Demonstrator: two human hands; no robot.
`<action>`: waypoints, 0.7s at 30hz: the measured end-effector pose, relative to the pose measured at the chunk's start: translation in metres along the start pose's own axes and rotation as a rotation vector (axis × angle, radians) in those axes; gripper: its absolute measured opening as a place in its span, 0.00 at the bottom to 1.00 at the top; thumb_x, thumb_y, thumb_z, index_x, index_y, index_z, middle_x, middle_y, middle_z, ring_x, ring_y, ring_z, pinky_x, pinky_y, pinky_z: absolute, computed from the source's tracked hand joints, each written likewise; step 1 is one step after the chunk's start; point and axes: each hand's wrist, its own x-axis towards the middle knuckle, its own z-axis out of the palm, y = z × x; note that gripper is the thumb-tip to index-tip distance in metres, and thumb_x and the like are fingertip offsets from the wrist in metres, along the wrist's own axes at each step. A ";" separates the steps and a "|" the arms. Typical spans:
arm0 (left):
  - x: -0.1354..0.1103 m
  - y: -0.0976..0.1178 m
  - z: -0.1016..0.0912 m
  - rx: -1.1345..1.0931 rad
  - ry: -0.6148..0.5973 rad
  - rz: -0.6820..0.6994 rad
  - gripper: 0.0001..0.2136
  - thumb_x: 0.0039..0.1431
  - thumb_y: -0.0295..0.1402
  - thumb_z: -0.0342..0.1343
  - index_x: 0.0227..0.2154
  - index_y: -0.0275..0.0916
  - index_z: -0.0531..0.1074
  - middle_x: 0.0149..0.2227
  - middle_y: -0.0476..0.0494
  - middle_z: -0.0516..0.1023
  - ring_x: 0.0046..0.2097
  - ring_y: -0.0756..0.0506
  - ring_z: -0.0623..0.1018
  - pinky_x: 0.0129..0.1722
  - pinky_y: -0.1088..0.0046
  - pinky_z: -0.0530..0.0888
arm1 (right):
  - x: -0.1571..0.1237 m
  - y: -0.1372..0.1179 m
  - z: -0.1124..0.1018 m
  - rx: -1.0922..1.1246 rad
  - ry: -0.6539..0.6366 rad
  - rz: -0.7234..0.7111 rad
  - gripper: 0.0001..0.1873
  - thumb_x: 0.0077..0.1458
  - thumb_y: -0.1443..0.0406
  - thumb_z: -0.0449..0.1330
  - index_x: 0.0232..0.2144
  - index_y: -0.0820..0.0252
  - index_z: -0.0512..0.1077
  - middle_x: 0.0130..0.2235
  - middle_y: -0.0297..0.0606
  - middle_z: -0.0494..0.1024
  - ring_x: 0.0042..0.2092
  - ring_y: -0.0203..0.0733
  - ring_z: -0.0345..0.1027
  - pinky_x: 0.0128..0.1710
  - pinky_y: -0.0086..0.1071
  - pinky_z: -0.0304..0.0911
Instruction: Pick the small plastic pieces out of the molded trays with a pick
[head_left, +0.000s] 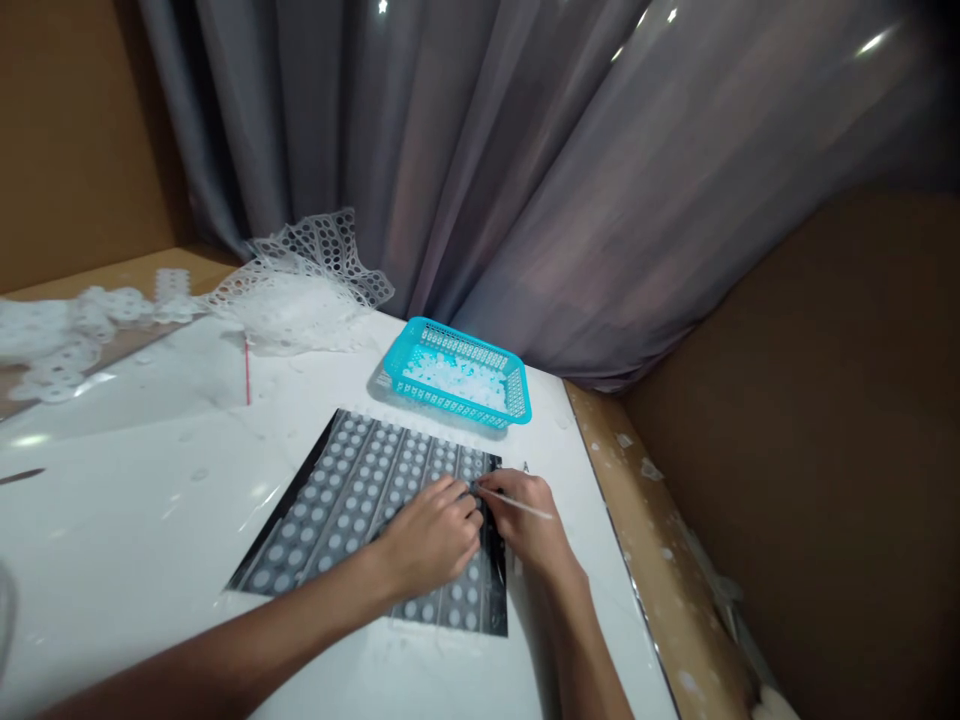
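A black sheet (496,600) bearing rows of round white dots lies on the white table. My left hand (435,535) rests over its right part, fingers curled inward. Its fingertips meet those of my right hand near the sheet's upper right; what they hold, if anything, is hidden. My right hand (529,515) is closed in a pinch at the sheet's right edge, with a thin white stick (517,502) sticking out across it. Beyond the sheet stands a turquoise plastic basket (454,402) with many small white pieces inside.
Punched white sheeting (300,300) is heaped at the back left, and more perforated scraps (60,340) lie farther left. A thin red strip (247,370) is near the heap. Grey curtains (480,150) hang behind. A brown panel (810,430) stands on the right.
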 end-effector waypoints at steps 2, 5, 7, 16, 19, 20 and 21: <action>-0.001 0.001 -0.001 -0.001 -0.002 -0.001 0.04 0.68 0.31 0.60 0.37 0.36 0.78 0.40 0.41 0.82 0.48 0.37 0.79 0.55 0.55 0.73 | 0.002 0.001 0.002 0.123 0.084 0.083 0.11 0.66 0.62 0.63 0.32 0.55 0.83 0.39 0.43 0.87 0.40 0.51 0.82 0.43 0.39 0.73; -0.003 0.003 -0.003 0.002 -0.002 -0.006 0.03 0.68 0.30 0.59 0.38 0.37 0.77 0.43 0.39 0.82 0.51 0.37 0.79 0.56 0.56 0.73 | 0.004 0.002 -0.001 0.281 0.212 0.152 0.12 0.63 0.58 0.66 0.31 0.57 0.82 0.39 0.46 0.87 0.41 0.54 0.81 0.41 0.42 0.74; -0.005 0.005 -0.004 0.009 0.000 -0.013 0.04 0.68 0.30 0.59 0.40 0.36 0.77 0.46 0.37 0.83 0.54 0.36 0.79 0.57 0.55 0.73 | 0.001 0.000 -0.005 0.331 0.226 0.155 0.12 0.62 0.57 0.68 0.31 0.57 0.82 0.40 0.47 0.87 0.43 0.55 0.81 0.44 0.44 0.74; -0.033 0.019 0.004 0.040 0.014 -0.073 0.25 0.70 0.35 0.55 0.66 0.28 0.67 0.67 0.28 0.72 0.69 0.33 0.71 0.69 0.53 0.65 | -0.036 -0.006 0.002 0.394 0.150 0.170 0.09 0.64 0.57 0.69 0.34 0.55 0.83 0.47 0.46 0.87 0.49 0.55 0.81 0.53 0.46 0.73; -0.036 0.020 -0.011 0.027 -0.032 -0.063 0.23 0.72 0.33 0.53 0.65 0.28 0.67 0.67 0.28 0.71 0.69 0.33 0.70 0.68 0.54 0.66 | -0.037 -0.002 0.006 0.406 0.149 0.184 0.09 0.63 0.57 0.69 0.33 0.55 0.83 0.47 0.46 0.87 0.49 0.56 0.81 0.54 0.46 0.72; -0.035 0.021 -0.017 0.022 -0.047 -0.064 0.22 0.72 0.33 0.53 0.64 0.28 0.68 0.67 0.28 0.71 0.69 0.32 0.70 0.67 0.54 0.67 | -0.036 -0.001 0.007 0.415 0.134 0.185 0.09 0.63 0.57 0.69 0.33 0.55 0.83 0.47 0.46 0.87 0.49 0.56 0.81 0.54 0.46 0.73; -0.034 0.021 -0.022 0.008 -0.059 -0.061 0.21 0.71 0.33 0.53 0.63 0.29 0.68 0.67 0.28 0.71 0.68 0.32 0.70 0.67 0.54 0.68 | -0.036 -0.001 0.007 0.426 0.121 0.185 0.10 0.63 0.57 0.69 0.34 0.56 0.83 0.47 0.46 0.87 0.49 0.56 0.81 0.53 0.46 0.73</action>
